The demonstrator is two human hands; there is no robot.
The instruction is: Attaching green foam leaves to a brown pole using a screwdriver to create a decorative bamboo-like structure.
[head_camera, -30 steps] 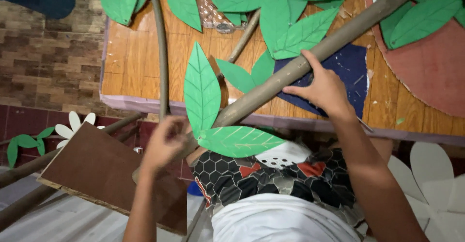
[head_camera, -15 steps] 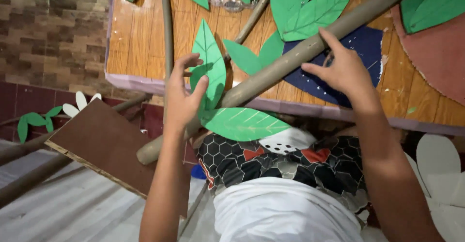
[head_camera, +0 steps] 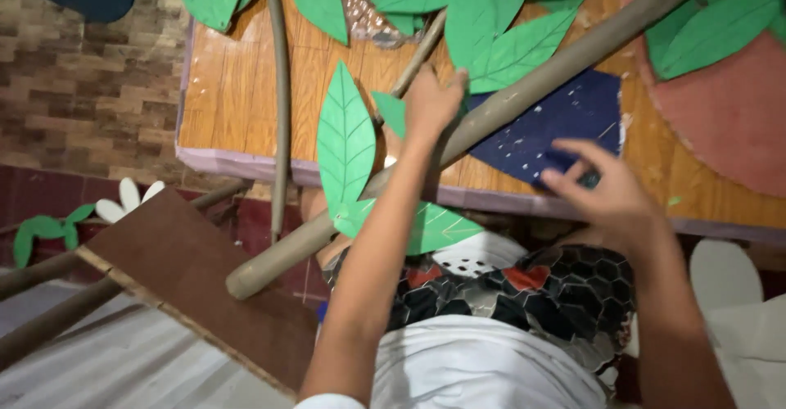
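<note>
Left hand [head_camera: 432, 102] reaches across tabletop [head_camera: 246, 90], grip pressed on thick brown tube [head_camera: 524, 90], rough, cylindrical, lying diagonally over tabletop edge. Right hand [head_camera: 610, 196] hovers beside dark blue speckled sheet [head_camera: 557, 126], fingers spread, holding nothing. Flat green paper leaves, veined, pointed: one [head_camera: 345, 139] just left of left hand, more along far edge. Brown board [head_camera: 188, 278] leans below tabletop. Wood-grain tabletop, pale lilac rim.
</note>
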